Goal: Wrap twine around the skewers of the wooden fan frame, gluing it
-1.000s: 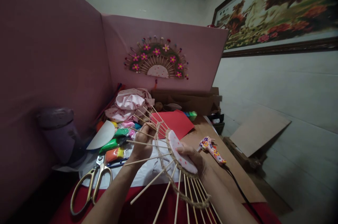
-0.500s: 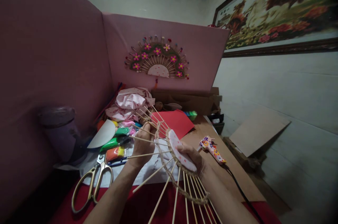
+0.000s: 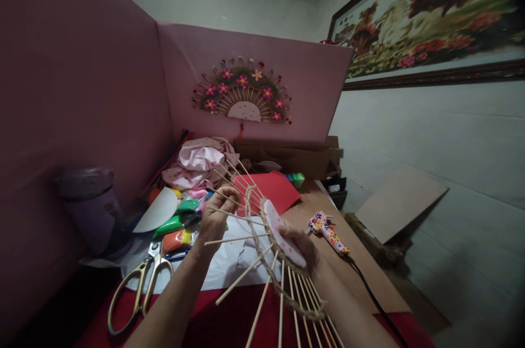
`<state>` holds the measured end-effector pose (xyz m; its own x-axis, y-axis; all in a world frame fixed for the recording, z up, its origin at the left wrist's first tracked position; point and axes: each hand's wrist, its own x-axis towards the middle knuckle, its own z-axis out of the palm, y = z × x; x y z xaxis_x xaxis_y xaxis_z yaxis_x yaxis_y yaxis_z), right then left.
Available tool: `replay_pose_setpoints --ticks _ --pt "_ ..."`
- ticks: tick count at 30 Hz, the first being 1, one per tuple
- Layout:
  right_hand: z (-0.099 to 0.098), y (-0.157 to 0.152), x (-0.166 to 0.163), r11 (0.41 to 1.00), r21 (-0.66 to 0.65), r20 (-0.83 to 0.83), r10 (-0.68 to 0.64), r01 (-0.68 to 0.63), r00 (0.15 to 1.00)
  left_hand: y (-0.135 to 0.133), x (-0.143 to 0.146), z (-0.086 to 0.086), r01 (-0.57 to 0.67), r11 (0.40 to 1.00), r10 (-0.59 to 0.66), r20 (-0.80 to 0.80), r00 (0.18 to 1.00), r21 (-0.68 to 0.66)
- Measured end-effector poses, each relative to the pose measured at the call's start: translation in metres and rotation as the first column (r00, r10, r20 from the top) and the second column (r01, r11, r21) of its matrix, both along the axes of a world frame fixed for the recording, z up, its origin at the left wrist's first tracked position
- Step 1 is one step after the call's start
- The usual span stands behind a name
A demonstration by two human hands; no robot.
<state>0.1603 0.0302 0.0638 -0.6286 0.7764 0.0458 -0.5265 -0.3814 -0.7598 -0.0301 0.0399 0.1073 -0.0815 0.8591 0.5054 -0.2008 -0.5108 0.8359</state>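
Observation:
A half-round fan frame of thin wooden sticks (image 3: 235,277) is held up over the table, fanning out from a white half-disc with red dots (image 3: 283,238). Braided twine (image 3: 262,260) runs in an arc across the sticks, and more twine edges the half-disc. My right hand (image 3: 303,247) grips the half-disc, its thumb on the front face. At the upper sticks is my left hand (image 3: 219,214), fingers pinched together at one stick; whether twine is also between them I cannot make out.
Large scissors (image 3: 143,282) lie left beside bagged coloured clay (image 3: 176,238) and a white half-disc (image 3: 158,211). Behind are pink fabric (image 3: 200,159) and red paper (image 3: 268,192). A corded, flower-patterned glue gun (image 3: 328,233) rests on cardboard at right. A finished fan (image 3: 244,91) hangs on the pink panel.
My left hand has shifted slightly up and its fingers are now pinched near the stick. The fan frame has tilted a little in my right hand, which keeps its hold.

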Motion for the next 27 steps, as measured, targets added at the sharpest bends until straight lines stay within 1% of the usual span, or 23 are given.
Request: replay_pose_setpoints --ticks 5,10,17,22,25,27 --pt "0.0001 -0.0026 -0.0004 0.999 -0.025 0.022 -0.023 0.024 0.999 -0.0003 0.0009 -0.0006 0.015 0.998 -0.015 0.015 1.0 -0.054" --pt "-0.0009 -0.0012 -0.0009 0.999 -0.018 0.0 -0.033 0.033 0.999 -0.0067 0.0036 0.0027 0.033 0.994 -0.031 0.012 0.999 -0.104" --pt "0.0017 -0.0034 -0.0012 0.999 -0.011 0.04 -0.045 0.045 0.998 -0.005 0.005 0.0043 0.107 0.98 -0.074 0.191 0.979 -0.169" --pt "0.0032 -0.0058 -0.0014 0.999 -0.029 0.022 -0.033 0.034 0.999 -0.0032 0.003 0.0012 0.133 0.971 -0.108 0.134 0.985 -0.199" --pt "0.0014 -0.0046 -0.0013 0.998 -0.049 0.015 -0.049 0.049 0.999 -0.0034 0.003 0.0012 0.145 0.969 -0.12 0.132 0.984 -0.201" --pt "0.0008 -0.0038 -0.0011 0.998 -0.048 0.009 -0.037 0.037 0.999 -0.0047 0.0032 0.0029 0.147 0.968 -0.123 0.125 0.984 -0.204"
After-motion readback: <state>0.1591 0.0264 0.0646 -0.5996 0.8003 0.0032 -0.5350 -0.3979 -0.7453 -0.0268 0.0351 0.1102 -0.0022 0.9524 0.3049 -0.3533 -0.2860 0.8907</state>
